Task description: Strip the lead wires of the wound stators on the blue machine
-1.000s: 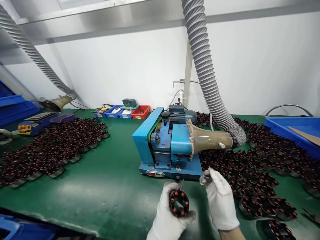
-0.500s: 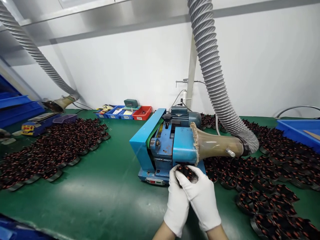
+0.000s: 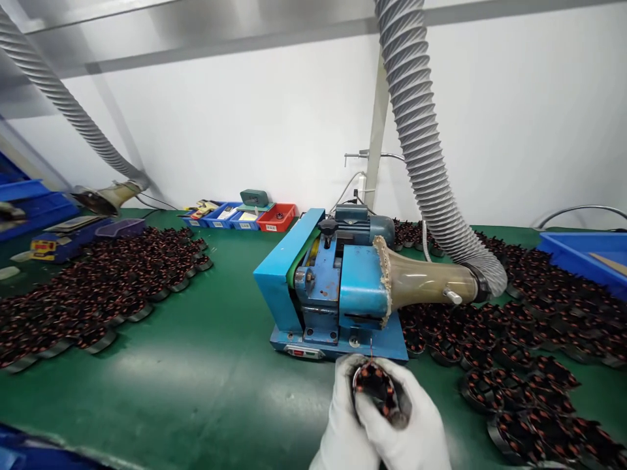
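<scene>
Both my hands wear white gloves and close together around one round motor stator with copper windings, its thin wire ends sticking up. My left hand grips it from the left side. My right hand wraps over it from the right and below. The stator is held low in the view, just in front of the blue bench machine on the green table.
A grey ribbed suction hose ends in a cone at the machine's right side. Several stators lie in heaps at the left and right. Small blue and red bins stand at the back; a blue tray far right.
One second ago my hands were apart, the stator in my left. Then both pressed it against the machine's front. Now they have drawn it back toward me, still closed on it.
</scene>
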`<act>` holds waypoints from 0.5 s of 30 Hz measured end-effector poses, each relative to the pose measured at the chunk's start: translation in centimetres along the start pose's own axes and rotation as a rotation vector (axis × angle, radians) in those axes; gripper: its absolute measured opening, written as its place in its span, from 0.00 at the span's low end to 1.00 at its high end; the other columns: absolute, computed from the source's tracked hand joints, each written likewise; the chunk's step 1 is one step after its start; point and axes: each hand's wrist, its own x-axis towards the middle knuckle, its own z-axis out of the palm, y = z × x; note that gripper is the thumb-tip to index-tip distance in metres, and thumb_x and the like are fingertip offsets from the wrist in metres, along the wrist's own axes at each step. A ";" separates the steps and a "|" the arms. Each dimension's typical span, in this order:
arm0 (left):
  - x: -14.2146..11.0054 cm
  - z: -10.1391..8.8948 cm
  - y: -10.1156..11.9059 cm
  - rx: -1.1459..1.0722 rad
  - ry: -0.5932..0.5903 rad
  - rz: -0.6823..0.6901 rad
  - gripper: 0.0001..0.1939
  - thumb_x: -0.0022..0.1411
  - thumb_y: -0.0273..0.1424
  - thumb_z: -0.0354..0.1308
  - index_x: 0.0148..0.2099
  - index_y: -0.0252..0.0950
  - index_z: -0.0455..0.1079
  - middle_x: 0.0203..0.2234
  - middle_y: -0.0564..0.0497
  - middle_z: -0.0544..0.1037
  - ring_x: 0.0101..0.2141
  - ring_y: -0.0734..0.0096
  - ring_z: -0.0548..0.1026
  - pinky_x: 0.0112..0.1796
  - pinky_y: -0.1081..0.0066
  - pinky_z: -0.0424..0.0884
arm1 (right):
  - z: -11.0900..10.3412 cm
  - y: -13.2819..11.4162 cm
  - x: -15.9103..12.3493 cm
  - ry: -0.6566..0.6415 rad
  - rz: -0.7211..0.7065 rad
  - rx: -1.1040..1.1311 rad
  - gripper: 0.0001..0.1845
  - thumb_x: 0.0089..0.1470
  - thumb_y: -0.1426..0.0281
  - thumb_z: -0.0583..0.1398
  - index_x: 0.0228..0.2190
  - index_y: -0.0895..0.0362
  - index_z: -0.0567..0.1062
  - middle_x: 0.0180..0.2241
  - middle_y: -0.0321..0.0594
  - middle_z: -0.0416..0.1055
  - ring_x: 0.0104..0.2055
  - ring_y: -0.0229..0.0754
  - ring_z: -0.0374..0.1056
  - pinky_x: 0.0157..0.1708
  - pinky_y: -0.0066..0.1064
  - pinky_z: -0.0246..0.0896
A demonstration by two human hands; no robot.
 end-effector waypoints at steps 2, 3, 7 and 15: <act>-0.9 -1.4 -0.9 0.041 -0.108 0.100 0.30 0.46 0.30 0.62 0.54 0.41 0.63 0.51 0.43 0.71 0.49 0.53 0.72 0.49 0.60 0.70 | -0.8 0.3 -1.5 -0.070 0.051 0.170 0.28 0.33 0.59 0.69 0.40 0.54 0.77 0.44 0.50 0.75 0.46 0.58 0.70 0.46 0.40 0.67; -1.0 -2.0 -1.1 0.045 -0.142 0.134 0.34 0.42 0.28 0.65 0.54 0.41 0.64 0.53 0.43 0.69 0.51 0.51 0.69 0.51 0.60 0.68 | -1.2 0.4 -2.0 -0.119 0.071 0.246 0.29 0.34 0.57 0.69 0.41 0.54 0.77 0.45 0.50 0.74 0.48 0.58 0.69 0.47 0.41 0.66; -0.9 -3.5 -0.7 0.116 -0.176 0.239 0.38 0.38 0.27 0.68 0.54 0.38 0.64 0.55 0.41 0.66 0.55 0.51 0.65 0.55 0.56 0.63 | -2.9 0.4 -2.2 -0.231 0.092 0.264 0.24 0.46 0.52 0.62 0.41 0.52 0.77 0.48 0.47 0.72 0.53 0.56 0.65 0.53 0.43 0.59; -3.5 -2.1 0.6 0.163 -0.178 0.145 0.40 0.31 0.20 0.66 0.51 0.40 0.67 0.52 0.44 0.71 0.53 0.51 0.68 0.54 0.57 0.65 | -4.1 -0.8 0.1 -0.441 0.096 -0.029 0.16 0.50 0.56 0.59 0.24 0.55 0.72 0.24 0.37 0.71 0.29 0.43 0.67 0.31 0.31 0.62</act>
